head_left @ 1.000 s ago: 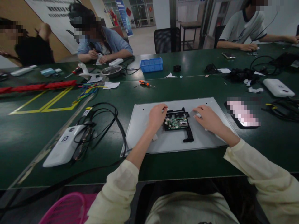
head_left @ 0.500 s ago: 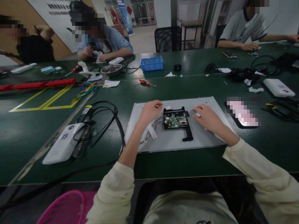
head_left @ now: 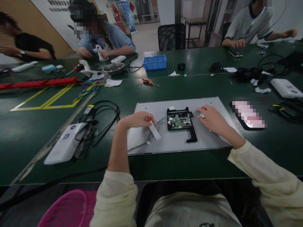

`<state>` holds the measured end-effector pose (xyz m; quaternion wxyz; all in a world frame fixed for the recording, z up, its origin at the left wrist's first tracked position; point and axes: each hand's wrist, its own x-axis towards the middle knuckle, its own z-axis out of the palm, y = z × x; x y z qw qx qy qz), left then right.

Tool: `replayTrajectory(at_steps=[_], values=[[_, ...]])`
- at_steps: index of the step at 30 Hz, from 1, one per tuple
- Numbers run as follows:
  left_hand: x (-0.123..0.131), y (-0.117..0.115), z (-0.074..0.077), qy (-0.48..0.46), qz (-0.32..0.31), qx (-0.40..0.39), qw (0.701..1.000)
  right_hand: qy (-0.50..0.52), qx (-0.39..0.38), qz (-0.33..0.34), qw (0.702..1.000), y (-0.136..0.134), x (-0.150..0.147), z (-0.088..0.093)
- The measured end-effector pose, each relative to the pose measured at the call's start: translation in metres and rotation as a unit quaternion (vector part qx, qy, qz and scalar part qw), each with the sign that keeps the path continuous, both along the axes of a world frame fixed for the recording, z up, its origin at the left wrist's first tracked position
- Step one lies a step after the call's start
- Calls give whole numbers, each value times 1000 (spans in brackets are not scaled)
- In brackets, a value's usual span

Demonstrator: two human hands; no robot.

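Observation:
A grey flat panel [head_left: 175, 145] lies on the green table, with a black frame [head_left: 192, 135] holding a green circuit board [head_left: 177, 123] on it. Left of the board, my left hand [head_left: 143, 119] has its fingertips pressed together at the upper end of a white strip [head_left: 155, 131]. Grey cables [head_left: 161, 122] run from the board past that strip. My right hand [head_left: 210, 117] rests on the panel right of the frame, fingers curved and slightly apart, near a small white piece [head_left: 202, 115] partly under the fingers.
To the right lies a phone [head_left: 248, 115]; to the left, a white power bank [head_left: 65, 144] with black cables. Beyond the panel are an orange screwdriver [head_left: 147, 81], a blue basket [head_left: 154, 62] and a metal bowl [head_left: 114, 68]. Several people sit across the table [head_left: 199, 80].
My left hand has moved left and toward me, from beside the frame to the white strip. My right hand has hardly moved. Across the table, people's hands have shifted.

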<state>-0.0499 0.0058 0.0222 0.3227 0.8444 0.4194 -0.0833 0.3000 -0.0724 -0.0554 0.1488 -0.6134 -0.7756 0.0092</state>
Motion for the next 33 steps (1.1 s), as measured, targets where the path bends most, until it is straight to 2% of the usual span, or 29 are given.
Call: replayTrajectory(at_steps=[3,6,10,13,17,21,26,33], values=[[-1,1,-1,-31,45,32,998,-2,-1,1,1000,0,0,0],[-4,7,-7,-51,91,108,989,-3,2,3,1000,1,1,-1],[-8,14,-18,10,127,220,967,-4,5,4,1000,2,1,-2],[-6,15,-22,23,141,261,955,-2,6,3,1000,1,0,-2],[5,11,-25,-10,144,273,951,-1,7,2,1000,0,-1,0],[27,8,-31,-88,155,335,925,-4,2,2,1000,0,-1,1],[62,15,-41,-183,139,324,918,0,5,7,1000,0,0,-1],[98,37,-50,-124,110,262,951,7,2,2,1000,1,0,0]])
